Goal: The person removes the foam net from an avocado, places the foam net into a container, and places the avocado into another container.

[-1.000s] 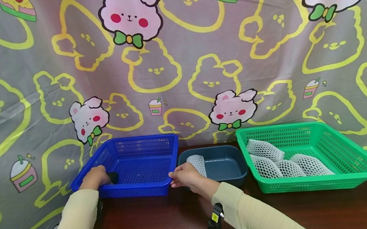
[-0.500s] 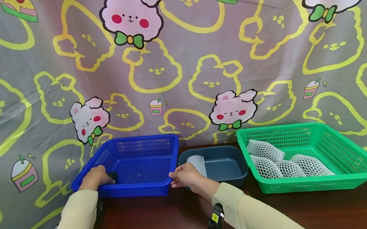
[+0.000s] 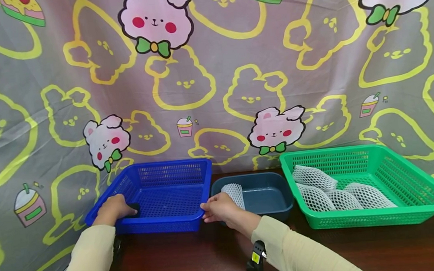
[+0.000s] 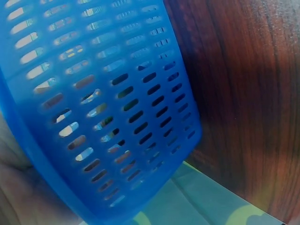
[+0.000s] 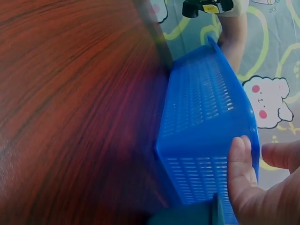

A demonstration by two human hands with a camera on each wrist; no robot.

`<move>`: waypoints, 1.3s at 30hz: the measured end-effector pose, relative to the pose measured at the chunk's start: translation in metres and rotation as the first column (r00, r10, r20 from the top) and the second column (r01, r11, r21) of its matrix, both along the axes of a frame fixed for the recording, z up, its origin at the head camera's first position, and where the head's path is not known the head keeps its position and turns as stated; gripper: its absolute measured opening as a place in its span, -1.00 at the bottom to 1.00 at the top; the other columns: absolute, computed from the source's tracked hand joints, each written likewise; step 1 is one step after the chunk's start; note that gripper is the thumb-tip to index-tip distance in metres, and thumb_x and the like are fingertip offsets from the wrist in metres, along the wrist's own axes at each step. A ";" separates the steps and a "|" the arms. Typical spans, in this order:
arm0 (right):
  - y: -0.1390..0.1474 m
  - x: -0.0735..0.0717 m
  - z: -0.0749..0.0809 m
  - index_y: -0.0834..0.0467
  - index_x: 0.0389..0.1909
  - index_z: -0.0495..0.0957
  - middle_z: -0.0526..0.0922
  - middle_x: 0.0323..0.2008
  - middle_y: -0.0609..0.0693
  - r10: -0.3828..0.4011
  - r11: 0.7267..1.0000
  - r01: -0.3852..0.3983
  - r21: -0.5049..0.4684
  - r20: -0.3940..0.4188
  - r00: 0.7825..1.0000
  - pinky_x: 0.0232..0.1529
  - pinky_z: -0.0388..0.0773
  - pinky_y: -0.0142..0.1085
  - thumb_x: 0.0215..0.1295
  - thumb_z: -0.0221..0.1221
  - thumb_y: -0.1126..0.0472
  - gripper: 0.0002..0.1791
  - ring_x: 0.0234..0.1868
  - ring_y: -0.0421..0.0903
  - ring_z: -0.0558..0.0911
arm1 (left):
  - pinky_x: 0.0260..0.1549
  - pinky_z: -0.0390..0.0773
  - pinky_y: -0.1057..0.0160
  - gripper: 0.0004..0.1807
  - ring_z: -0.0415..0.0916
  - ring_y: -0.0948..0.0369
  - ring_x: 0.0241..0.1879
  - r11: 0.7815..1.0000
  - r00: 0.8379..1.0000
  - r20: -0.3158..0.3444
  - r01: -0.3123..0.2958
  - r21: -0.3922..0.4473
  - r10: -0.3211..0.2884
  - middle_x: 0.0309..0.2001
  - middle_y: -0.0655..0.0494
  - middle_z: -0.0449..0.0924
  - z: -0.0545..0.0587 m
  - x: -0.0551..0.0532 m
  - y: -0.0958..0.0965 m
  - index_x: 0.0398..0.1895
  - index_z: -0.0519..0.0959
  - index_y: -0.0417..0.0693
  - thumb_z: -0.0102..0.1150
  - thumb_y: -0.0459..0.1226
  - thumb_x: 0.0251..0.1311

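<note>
My left hand [image 3: 113, 208] reaches over the near left rim of the blue basket [image 3: 166, 221]. It holds a dark, rounded thing [image 3: 135, 208] low inside; most of that thing and the fingertips are hidden. In the left wrist view, the slotted wall of the blue basket [image 4: 140, 93] covers much of the hand's work. At the basket's near right corner, my right hand [image 3: 220, 208] pinches the rim. The right wrist view has the right hand [image 5: 262, 183] with fingers outside the blue basket's wall [image 5: 201, 126] and the thumb across the rim.
A dark grey-blue basin [image 3: 269, 209] stands right of the blue basket, with a white foam net sleeve [image 3: 233, 195] inside. Further right, a green basket [image 3: 366, 217] holds several white foam net sleeves [image 3: 342, 199]. All stand on a brown wooden table [image 3: 182, 261] before a patterned curtain [image 3: 213, 92].
The left hand and the dark thing shift very slightly within the blue basket. My right hand stays on the rim, and the containers keep their places.
</note>
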State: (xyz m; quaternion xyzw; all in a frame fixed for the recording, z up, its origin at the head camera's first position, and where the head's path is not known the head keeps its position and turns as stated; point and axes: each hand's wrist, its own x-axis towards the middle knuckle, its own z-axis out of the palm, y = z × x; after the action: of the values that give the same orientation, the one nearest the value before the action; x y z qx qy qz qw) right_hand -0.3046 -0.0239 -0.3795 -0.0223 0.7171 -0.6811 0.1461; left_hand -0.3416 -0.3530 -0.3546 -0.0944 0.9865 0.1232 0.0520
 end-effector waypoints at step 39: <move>0.117 0.016 0.056 0.35 -0.12 0.55 0.67 -0.33 0.14 0.004 0.975 0.039 0.218 -0.195 0.981 -0.23 0.65 -0.15 0.33 0.22 0.23 -0.75 -0.36 -0.03 0.68 | -0.01 0.42 -0.21 -0.27 0.38 -0.24 0.11 0.932 0.854 -0.467 0.331 0.145 -0.230 0.15 -0.36 0.40 0.012 0.022 0.113 0.25 0.36 -0.39 0.36 -0.11 0.14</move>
State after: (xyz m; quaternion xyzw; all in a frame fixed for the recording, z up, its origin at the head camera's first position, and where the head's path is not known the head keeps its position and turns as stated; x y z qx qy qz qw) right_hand -0.2884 0.0934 -0.3239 -0.0663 0.7992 -0.5932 0.0709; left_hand -0.3194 -0.2403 -0.3427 0.0881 0.9555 0.2410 -0.1456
